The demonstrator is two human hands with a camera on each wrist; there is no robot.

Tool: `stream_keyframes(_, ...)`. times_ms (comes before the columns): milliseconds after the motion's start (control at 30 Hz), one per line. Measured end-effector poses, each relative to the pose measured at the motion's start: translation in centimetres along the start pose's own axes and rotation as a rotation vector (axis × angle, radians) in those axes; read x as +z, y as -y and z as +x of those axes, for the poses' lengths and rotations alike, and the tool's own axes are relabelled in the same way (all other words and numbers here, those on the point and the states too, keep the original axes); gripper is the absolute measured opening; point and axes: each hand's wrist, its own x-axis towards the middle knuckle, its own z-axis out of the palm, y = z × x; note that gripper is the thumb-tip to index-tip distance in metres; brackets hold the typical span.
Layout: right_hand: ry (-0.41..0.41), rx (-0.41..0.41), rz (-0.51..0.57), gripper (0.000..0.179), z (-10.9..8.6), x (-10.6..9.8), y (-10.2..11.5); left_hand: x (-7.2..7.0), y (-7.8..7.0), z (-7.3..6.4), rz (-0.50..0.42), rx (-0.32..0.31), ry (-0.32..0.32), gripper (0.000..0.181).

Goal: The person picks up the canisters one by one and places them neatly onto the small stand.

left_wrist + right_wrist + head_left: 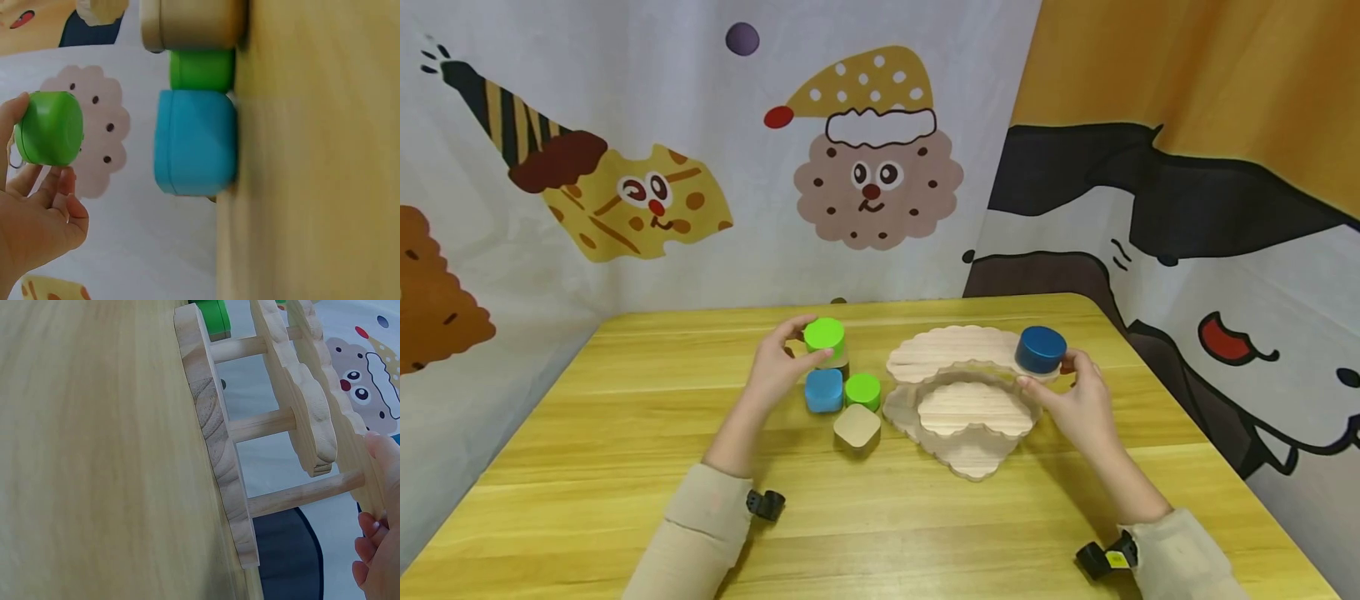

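Between the thumb and fingers of my left hand (775, 362) is a small green round lidded box (824, 335), raised above the table in the left wrist view. A blue rounded-square box (824, 391), another green round box (862, 390) and a beige rounded-square box (857, 426) stand grouped below it. My right hand (1078, 404) pinches the right end of the top shelf of a wooden tiered stand (951, 348), thumb on one face and fingers on the other. On that shelf, by the fingers, sits a dark blue round box (1041, 349).
Two lower scalloped tiers of the stand are joined by wooden posts (306, 494). Everything rests on a wood-grain table (880, 525). A curtain (685, 50) printed with cartoon figures hangs behind the far table edge.
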Motion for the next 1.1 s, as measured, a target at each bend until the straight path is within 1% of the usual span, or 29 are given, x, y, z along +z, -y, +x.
stream_keyframes(167, -0.001, 0.001, 0.004, 0.071, 0.0, 0.0, 0.0, 0.8, -1.5, 0.4, -0.034, 0.045, 0.004, 0.058)
stream_keyframes(267, 0.001, 0.003, 0.009, 0.071, 0.0, 0.0, 0.0, 1.5, -2.3, 0.6, -0.054, 0.068, 0.026, 0.058)
stream_keyframes(400, 0.001, 0.005, 0.009, 0.071, -0.1, 0.0, 0.0, 2.6, -3.1, 0.7, -0.071, 0.076, 0.054, 0.057)
stream_keyframes(600, -0.001, -0.008, 0.003, 0.07, 0.1, 0.0, 0.1, 4.1, -4.5, 0.6, -0.071, 0.091, 0.072, 0.056)
stream_keyframes(833, -0.004, -0.007, 0.001, 0.069, 0.1, 0.1, 0.1, 6.0, -6.0, 0.5, -0.105, 0.067, 0.101, 0.058)
stream_keyframes(933, -0.005, -0.008, -0.001, 0.07, 0.0, 0.0, 0.1, 6.8, -6.7, 0.5, -0.116, 0.069, 0.111, 0.059)
stream_keyframes(1100, -0.006, -0.005, -0.005, 0.07, 0.0, 0.0, 0.1, 8.3, -7.5, 0.6, -0.137, 0.104, 0.163, 0.061)
